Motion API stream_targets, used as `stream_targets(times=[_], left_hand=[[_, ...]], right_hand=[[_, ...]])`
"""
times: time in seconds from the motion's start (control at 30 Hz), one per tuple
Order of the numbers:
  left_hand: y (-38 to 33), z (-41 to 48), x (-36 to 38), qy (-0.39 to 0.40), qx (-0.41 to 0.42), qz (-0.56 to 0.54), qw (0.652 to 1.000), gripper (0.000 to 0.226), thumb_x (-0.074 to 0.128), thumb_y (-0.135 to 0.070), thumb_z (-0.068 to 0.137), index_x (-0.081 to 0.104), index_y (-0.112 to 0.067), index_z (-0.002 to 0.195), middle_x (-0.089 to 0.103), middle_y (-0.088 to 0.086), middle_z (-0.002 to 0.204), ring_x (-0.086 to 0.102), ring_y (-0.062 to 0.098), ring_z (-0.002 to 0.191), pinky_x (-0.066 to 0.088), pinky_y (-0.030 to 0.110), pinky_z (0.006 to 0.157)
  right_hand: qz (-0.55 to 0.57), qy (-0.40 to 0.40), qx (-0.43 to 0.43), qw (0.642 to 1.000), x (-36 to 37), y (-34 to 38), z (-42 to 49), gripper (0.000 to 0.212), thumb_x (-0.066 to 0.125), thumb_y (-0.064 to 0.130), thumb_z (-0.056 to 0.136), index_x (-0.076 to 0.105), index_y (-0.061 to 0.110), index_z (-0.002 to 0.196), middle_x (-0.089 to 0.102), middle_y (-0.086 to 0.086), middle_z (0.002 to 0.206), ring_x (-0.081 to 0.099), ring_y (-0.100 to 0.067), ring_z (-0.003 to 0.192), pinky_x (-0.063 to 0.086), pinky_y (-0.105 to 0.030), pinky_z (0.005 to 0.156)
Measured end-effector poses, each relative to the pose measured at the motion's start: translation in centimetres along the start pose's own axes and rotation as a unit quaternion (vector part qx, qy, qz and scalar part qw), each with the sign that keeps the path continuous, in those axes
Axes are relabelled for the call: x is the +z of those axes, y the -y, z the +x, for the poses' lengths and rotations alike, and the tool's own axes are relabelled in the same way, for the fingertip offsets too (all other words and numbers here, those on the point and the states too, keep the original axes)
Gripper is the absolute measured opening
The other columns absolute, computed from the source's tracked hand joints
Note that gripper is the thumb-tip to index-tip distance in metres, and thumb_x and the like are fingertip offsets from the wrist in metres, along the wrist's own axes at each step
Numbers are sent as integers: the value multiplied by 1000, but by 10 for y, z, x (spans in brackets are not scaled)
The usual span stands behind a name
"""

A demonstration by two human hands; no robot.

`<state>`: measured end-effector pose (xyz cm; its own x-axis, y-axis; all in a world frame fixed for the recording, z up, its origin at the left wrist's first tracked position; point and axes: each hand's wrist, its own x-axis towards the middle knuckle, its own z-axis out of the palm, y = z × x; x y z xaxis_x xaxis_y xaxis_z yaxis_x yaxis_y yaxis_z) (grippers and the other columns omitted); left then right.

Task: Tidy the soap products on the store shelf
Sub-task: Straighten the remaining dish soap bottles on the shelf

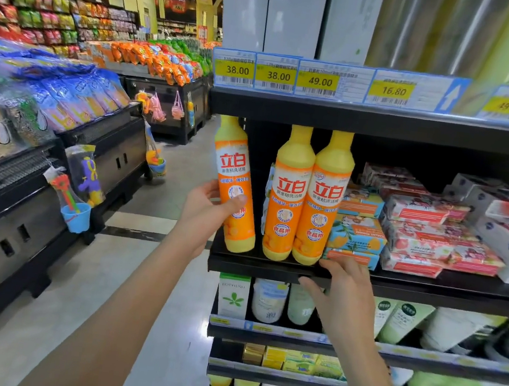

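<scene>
My left hand grips a yellow and orange dish-soap bottle at its lower half; the bottle tilts slightly at the left end of the black shelf. Two matching bottles stand upright side by side just to its right. My right hand rests at the shelf's front edge below those two bottles, fingers spread and relaxed, holding nothing. Stacked soap bars in blue and orange boxes sit right of the bottles, with red and white soap packs further right.
Price tags line the shelf above. Lower shelves hold white and green tubes and bottles and yellow boxes. An aisle floor opens to the left, with snack bins and hanging toys beyond.
</scene>
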<state>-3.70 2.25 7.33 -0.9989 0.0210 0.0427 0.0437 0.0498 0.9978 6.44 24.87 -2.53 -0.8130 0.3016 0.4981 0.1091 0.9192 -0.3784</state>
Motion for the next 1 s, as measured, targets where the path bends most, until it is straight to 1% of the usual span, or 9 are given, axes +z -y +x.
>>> stream_targets(times=[0.13,0.23,0.37,0.57,0.67,0.73,0.8,0.93,1.0], left_hand=[[0,9,9,-5,34,30,999,63,78,-16,88,50,-17,144,60,-3,127,58,15,115,51,39,96],[4,12,13,3,62,58,996,64,78,-18,89,48,-19,146,59,-3,135,55,13,120,49,43,103],[11,12,12,15,107,92,990,65,77,-20,91,44,-21,148,57,-8,136,51,7,122,46,35,103],[19,10,10,31,118,91,988,69,74,-20,92,40,-23,152,54,-15,131,52,3,121,46,34,105],[27,9,7,37,124,103,986,74,76,-21,91,37,-25,154,54,-10,140,52,7,125,47,33,103],[36,7,4,17,125,105,986,78,81,-23,87,38,-25,152,55,-7,139,54,10,124,50,32,99],[45,4,3,-2,124,116,986,78,84,-24,83,41,-25,148,57,-7,131,58,7,116,52,27,94],[53,6,5,-30,124,144,981,68,85,-22,83,49,-19,141,61,-11,119,60,-1,103,49,14,81],[51,12,7,-29,126,168,977,62,83,-23,85,52,-17,139,61,-12,119,61,2,100,48,13,79]], right_hand=[[-4,-7,-9,1000,1,-3,0,49,91,35,74,76,6,111,68,-7,110,59,-33,107,55,-47,90],[-2,-14,-12,1000,2,-5,-1,49,90,34,76,76,6,113,67,-6,111,58,-32,108,55,-46,90],[0,-17,-16,1000,3,-7,-1,48,89,35,77,76,8,113,66,-5,110,58,-31,107,53,-45,91],[10,-14,-22,1000,3,-10,4,48,89,37,76,76,7,112,67,-7,110,58,-32,108,52,-45,92],[24,-24,-25,999,6,-13,3,47,89,37,76,76,8,111,66,-6,108,57,-32,108,51,-46,92],[32,-34,-30,998,8,-15,3,47,90,36,76,76,7,110,65,-7,107,56,-32,107,51,-45,92],[34,-40,-33,998,10,-16,2,47,89,35,76,77,6,110,65,-8,106,56,-32,106,49,-44,92],[36,-35,-27,998,10,-15,1,47,89,34,77,77,5,111,65,-9,106,56,-33,106,48,-43,93],[39,-34,-28,998,10,-15,2,47,89,34,77,77,4,110,65,-9,106,56,-33,105,48,-44,92]])
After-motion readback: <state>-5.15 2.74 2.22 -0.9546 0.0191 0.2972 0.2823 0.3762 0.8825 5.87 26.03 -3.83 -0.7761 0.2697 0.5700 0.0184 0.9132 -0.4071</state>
